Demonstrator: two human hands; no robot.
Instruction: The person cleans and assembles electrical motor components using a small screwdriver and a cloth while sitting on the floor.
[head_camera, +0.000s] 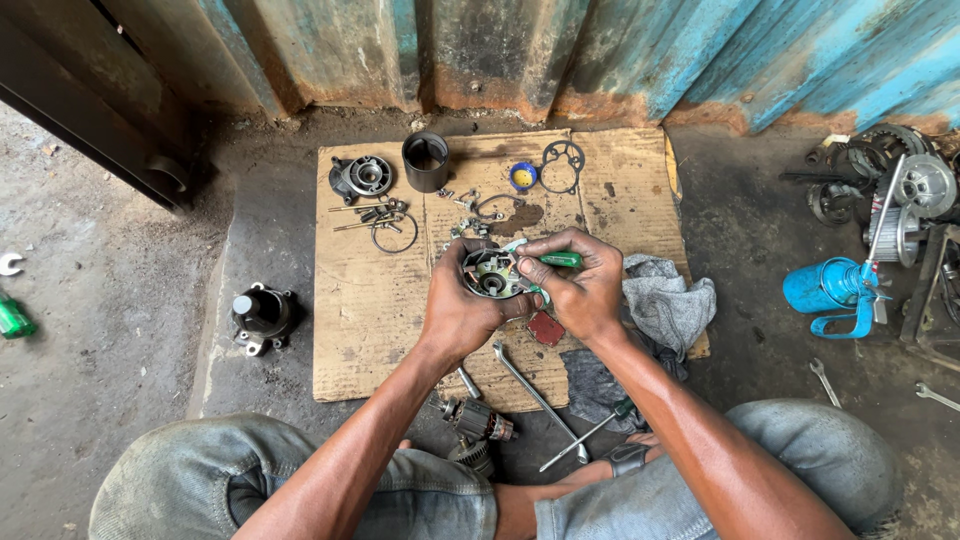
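Left hand (462, 312) cupped tight around round motor end housing (490, 274), held above cardboard sheet (365, 300). Right hand (585, 290) closed on green-handled screwdriver (556, 260), tip at housing rim. Grey rag (668, 300) just beside right wrist. Long spanner (535, 392) lies below hands.

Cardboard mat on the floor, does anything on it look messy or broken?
Yes. The cardboard mat has a dark stain near its top middle, among loose small parts. It looks like soaked-in oil. Its edges are also frayed.
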